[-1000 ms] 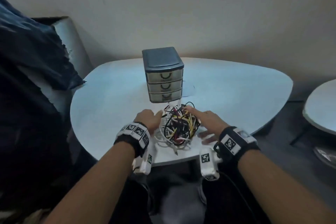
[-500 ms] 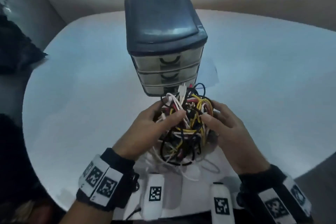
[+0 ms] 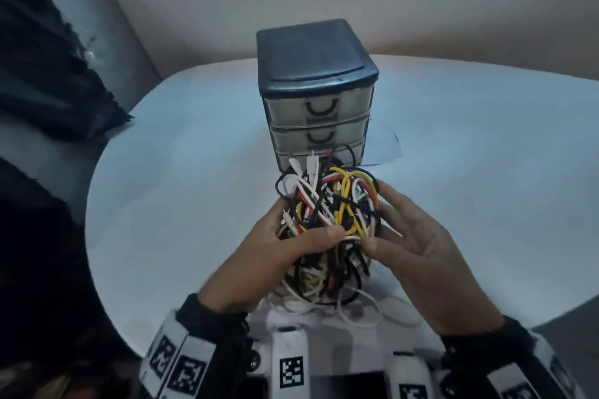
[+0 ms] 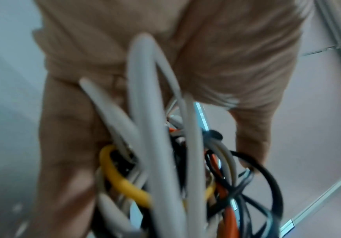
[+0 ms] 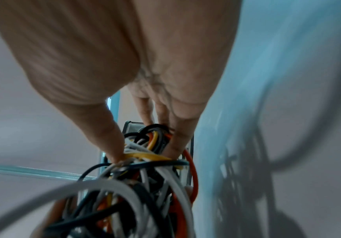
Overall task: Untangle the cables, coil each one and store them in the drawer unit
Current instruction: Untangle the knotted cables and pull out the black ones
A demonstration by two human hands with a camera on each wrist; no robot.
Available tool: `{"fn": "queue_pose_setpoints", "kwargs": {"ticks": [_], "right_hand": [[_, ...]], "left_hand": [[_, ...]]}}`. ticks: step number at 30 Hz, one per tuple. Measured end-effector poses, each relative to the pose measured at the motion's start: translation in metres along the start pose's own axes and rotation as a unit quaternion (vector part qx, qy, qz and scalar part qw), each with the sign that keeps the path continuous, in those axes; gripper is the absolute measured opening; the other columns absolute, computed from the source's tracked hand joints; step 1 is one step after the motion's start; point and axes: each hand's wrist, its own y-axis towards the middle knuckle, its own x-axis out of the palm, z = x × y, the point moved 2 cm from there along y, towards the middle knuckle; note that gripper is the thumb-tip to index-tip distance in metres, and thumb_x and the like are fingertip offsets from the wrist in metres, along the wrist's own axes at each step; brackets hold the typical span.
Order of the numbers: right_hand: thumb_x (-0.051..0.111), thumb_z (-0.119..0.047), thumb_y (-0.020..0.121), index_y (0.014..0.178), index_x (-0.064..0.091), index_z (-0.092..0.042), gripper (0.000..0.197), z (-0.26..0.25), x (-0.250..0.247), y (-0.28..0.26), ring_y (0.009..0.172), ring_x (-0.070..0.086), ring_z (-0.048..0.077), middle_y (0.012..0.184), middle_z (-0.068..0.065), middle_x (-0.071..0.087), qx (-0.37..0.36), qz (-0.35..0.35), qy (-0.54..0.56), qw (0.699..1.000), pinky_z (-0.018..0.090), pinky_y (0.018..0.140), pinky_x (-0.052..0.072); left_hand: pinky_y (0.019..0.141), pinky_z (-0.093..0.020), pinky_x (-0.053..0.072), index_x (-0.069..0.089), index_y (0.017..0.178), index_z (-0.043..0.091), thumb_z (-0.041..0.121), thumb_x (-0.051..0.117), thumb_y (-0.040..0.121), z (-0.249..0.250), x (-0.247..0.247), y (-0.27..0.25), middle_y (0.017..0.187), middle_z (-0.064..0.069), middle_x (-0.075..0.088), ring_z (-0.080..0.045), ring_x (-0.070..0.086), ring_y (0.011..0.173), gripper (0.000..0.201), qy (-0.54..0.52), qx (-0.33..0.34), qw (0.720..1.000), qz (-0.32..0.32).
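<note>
A tangle of white, yellow, black and red cables [image 3: 327,204] is held upright just above the white table [image 3: 194,172], in front of the drawer unit [image 3: 317,91]. The unit has a dark top and three shut translucent drawers. My left hand [image 3: 304,233] grips the tangle from the left, thumb across its front. My right hand [image 3: 376,215] holds the right side, thumb and fingers curled onto the cables. In the left wrist view the tangle [image 4: 165,177] sits between thumb and fingers. The right wrist view shows the tangle [image 5: 145,185] pinched. A few white loops [image 3: 356,311] trail onto the table.
A dark cloth [image 3: 48,81] lies over a grey seat [image 3: 107,42] at the left, beside the table. A plain wall rises behind the table. A sheet of paper [image 3: 385,149] lies under the drawer unit on its right.
Both hands have closed round the tangle and raised it off the table, up against the drawer unit's lowest drawer. The head view has shifted closer.
</note>
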Motion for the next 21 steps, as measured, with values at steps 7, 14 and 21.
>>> {"fn": "queue_pose_setpoints", "kwargs": {"ticks": [7,14,21], "right_hand": [[0.068,-0.009,0.079,0.141,0.05,-0.02,0.066,0.002,0.014,0.014,0.113,0.067,0.024,0.133,-0.001,0.064,0.003,-0.001,-0.001,1.0,0.033,0.088,0.057],[0.063,-0.012,0.082,0.136,0.055,-0.018,0.055,0.003,0.022,0.016,0.105,0.071,0.023,0.123,0.002,0.07,0.024,0.01,0.022,0.999,0.028,0.078,0.058],[0.065,-0.015,0.077,0.126,0.063,-0.019,0.05,0.002,0.022,0.008,0.096,0.073,0.017,0.115,0.001,0.074,0.025,0.029,0.023,0.999,0.021,0.071,0.057]], "left_hand": [[0.102,-0.058,0.048,0.064,0.126,0.021,0.041,0.071,0.082,-0.012,-0.009,0.003,0.117,-0.017,0.072,-0.038,0.069,0.107,0.049,-0.104,-0.025,0.993,0.043],[0.102,-0.055,0.049,0.067,0.124,0.017,0.041,0.065,0.081,-0.017,-0.015,0.004,0.116,-0.017,0.072,-0.037,0.069,0.107,0.049,-0.122,-0.052,0.989,0.066],[0.063,-0.024,0.058,0.069,0.1,0.013,0.024,0.06,0.077,-0.017,-0.016,0.012,0.08,-0.006,0.078,-0.017,0.076,0.073,0.027,-0.111,-0.07,0.989,0.074]]}}
